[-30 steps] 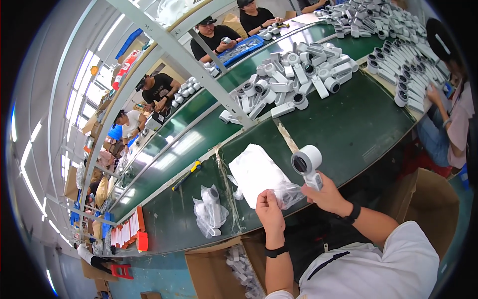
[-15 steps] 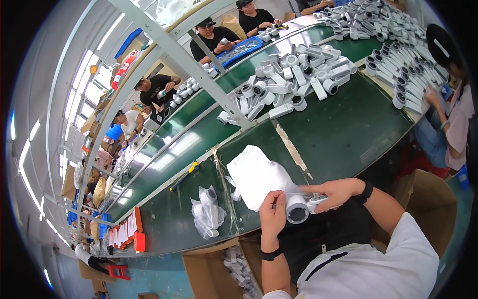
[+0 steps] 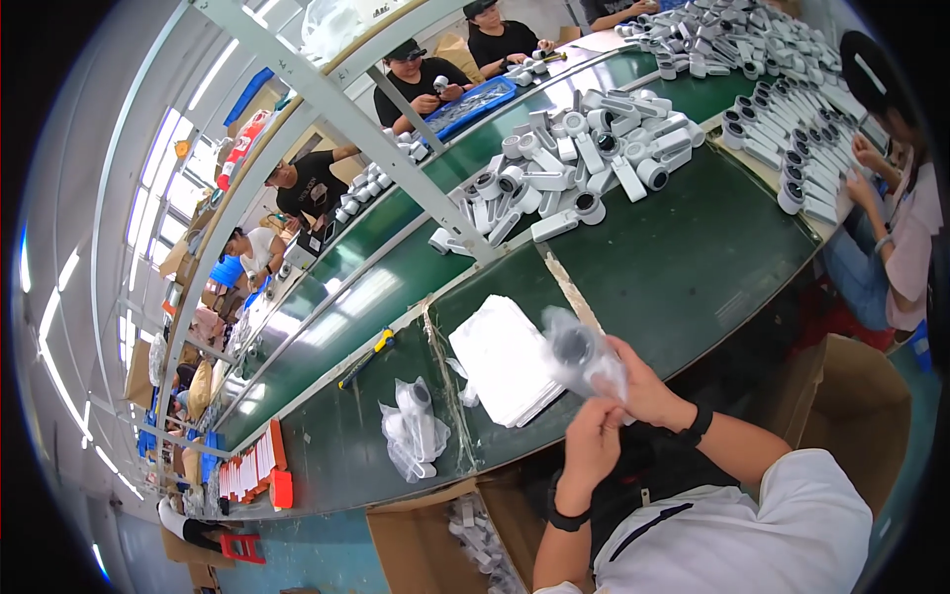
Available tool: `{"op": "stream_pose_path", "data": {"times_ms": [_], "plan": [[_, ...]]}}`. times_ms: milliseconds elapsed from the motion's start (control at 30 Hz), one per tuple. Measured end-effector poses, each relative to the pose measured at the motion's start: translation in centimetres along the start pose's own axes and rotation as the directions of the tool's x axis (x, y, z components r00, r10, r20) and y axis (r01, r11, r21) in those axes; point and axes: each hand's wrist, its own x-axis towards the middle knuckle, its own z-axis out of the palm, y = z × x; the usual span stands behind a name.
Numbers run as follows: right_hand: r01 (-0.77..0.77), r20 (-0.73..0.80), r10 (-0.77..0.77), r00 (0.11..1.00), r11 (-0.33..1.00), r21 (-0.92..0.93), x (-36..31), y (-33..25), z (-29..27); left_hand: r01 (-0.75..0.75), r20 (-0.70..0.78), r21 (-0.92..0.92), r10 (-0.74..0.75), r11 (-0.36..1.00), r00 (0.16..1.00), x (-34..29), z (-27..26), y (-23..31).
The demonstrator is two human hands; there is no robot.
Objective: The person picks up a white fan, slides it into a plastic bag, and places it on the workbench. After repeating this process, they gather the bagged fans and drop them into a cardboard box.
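Sitting apparently mostly inside a clear bag [image 3: 607,373], a white device [image 3: 573,346] was clamped above the table [image 3: 712,262] by the fingers of the right hand [image 3: 651,389]; the bag's end was pinched by the left hand [image 3: 592,444]. Bagged pieces [image 3: 416,424] were set aside; a heap [image 3: 589,158] was left unbagged.

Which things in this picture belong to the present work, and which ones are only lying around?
Seem part of the work:
bagged grey-white device, held up
white stack of thin sheets or bags
bagged pieces on the bench
heaped loose devices

Apparently just lying about:
yellow-and-black tool
row of white-and-red items
red stool
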Motion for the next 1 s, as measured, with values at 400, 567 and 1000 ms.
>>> {"op": "stream_pose_path", "data": {"times_ms": [400,567,1000], "plan": [[0.345,-0.089,-0.424,0.901,0.827,-0.444,-1.6,-2.8,2.4,0.291,0.072,-0.858,-0.462,0.422,0.884,-1.6,1.5,-3.1],[0.493,-0.082,-0.606,0.791,0.712,-0.500,-1.3,-3.7,3.1,0.253,0.112,-0.920,-0.419,0.298,0.901,-2.5,-1.3,-3.8],[0.311,0.098,-0.299,0.949,0.844,-0.436,0.1,0.6,0.4,0.461,-0.890,-0.200,-0.358,0.864,0.284,-11.2,-22.9,-6.6]]}}
